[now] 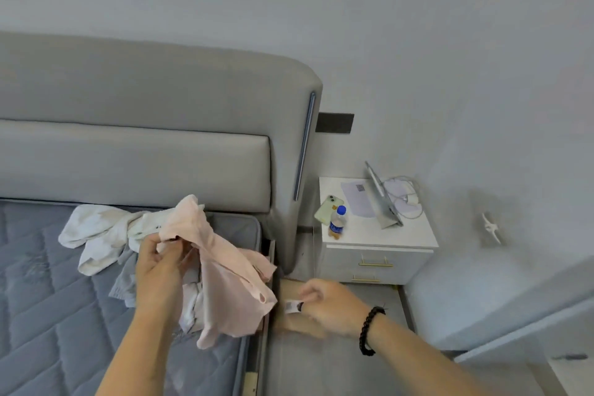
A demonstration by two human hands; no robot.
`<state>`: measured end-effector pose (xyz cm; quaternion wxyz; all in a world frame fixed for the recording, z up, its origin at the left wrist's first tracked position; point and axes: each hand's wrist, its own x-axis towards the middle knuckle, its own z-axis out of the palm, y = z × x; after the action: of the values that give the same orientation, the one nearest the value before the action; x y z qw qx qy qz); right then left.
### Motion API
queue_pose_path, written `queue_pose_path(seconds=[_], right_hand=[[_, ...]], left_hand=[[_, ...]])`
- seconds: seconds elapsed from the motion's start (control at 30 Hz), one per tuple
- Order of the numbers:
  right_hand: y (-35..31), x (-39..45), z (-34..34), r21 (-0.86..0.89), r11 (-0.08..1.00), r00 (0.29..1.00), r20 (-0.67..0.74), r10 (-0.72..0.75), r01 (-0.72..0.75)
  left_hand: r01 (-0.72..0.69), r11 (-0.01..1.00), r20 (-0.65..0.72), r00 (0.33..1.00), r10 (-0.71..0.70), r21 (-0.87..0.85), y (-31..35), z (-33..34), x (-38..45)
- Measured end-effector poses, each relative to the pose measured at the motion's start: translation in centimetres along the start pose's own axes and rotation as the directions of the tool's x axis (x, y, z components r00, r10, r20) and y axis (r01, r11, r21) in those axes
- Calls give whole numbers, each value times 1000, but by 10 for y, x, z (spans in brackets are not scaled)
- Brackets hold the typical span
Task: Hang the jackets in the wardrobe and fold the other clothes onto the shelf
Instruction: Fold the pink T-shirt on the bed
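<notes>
With the left hand (160, 262) gripping the pale pink cotton garment (225, 270) and the right hand (324, 307) pinching only its small white care label (293, 306), the label may tear or slip free.

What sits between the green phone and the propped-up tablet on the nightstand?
In the head view, a blue-capped bottle stands right beside the phone; past it a sheet of paper lies flat on the nightstand, reaching the tablet.

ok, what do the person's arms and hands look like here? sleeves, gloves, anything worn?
Both forearms are bare to the frame edge: no sleeves in view, no gloves. The left hand wears nothing visible, with no ring or watch showing. The right hand has a black beaded bracelet of round beads at the wrist. No other markings can be made out.
</notes>
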<state>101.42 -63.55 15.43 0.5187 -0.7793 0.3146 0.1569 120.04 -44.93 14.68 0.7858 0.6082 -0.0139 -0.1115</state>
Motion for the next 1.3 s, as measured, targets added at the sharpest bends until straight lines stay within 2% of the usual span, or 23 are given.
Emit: queue_pose_path(seconds=[0.17, 0.33, 0.43, 0.5, 0.57, 0.63, 0.67, 0.7, 0.8, 0.87, 0.97, 1.0, 1.13, 1.2, 1.27, 1.3], right_hand=[[-31, -71, -17, -26, 978, 965, -160, -208, 206], [-63, -118, -21, -114, 912, 877, -251, -411, 394], [-71, -131, -30, -130, 900, 828, -356, -434, 416], [-65, -135, -40, -81, 912, 810, -434, -395, 402], [-48, -139, -51, -87, 938, 807, -488, -333, 334], [-27, -146, -65, -172, 948, 795, -516, -318, 268], [-17, -151, -73, -217, 949, 800, -515, -309, 227], [-9, -159, -80, -260, 947, 808, -508, -299, 187], [13, -185, -103, -346, 932, 841, -468, -271, 108], [23, -206, -116, -366, 928, 878, -417, -235, 74], [30, -241, -129, -409, 911, 924, -329, -193, 45], [32, -253, -131, -411, 910, 929, -316, -193, 50], [45, -299, -138, -314, 949, 919, -360, -162, 44], [52, -319, -139, -247, 968, 901, -406, -153, 53], [59, -337, -140, -196, 979, 862, -485, -151, 62], [63, -346, -140, -177, 981, 832, -532, -158, 73]], left_hand=[[-92, 994, 148, 984, 101, -65, 85, 35, -57], [-182, 977, 392, 895, 212, -112, 153, 82, -123], [-280, 956, 475, 833, 285, -83, 172, 108, -149], [-359, 933, 515, 793, 326, -37, 176, 126, -162], [-489, 871, 561, 733, 385, 42, 174, 141, -172], [-617, 781, 620, 651, 438, 95, 168, 152, -172], [-628, 773, 670, 612, 421, 88, 164, 156, -170], [-589, 806, 730, 577, 366, 61, 158, 160, -168], [-335, 942, 858, 488, 161, 14, 137, 174, -167], [-260, 964, 902, 428, 59, 61, 127, 191, -174], [-122, 988, 961, 270, -61, 97, 116, 218, -194], [-123, 984, 969, 227, -99, 130, 114, 225, -201], [-211, 962, 979, 144, -142, 171, 113, 243, -235], [-210, 961, 981, 104, -163, 182, 114, 248, -251], [-164, 975, 986, 88, -140, 153, 120, 250, -267], [-142, 980, 987, 104, -125, 139, 125, 250, -275]])
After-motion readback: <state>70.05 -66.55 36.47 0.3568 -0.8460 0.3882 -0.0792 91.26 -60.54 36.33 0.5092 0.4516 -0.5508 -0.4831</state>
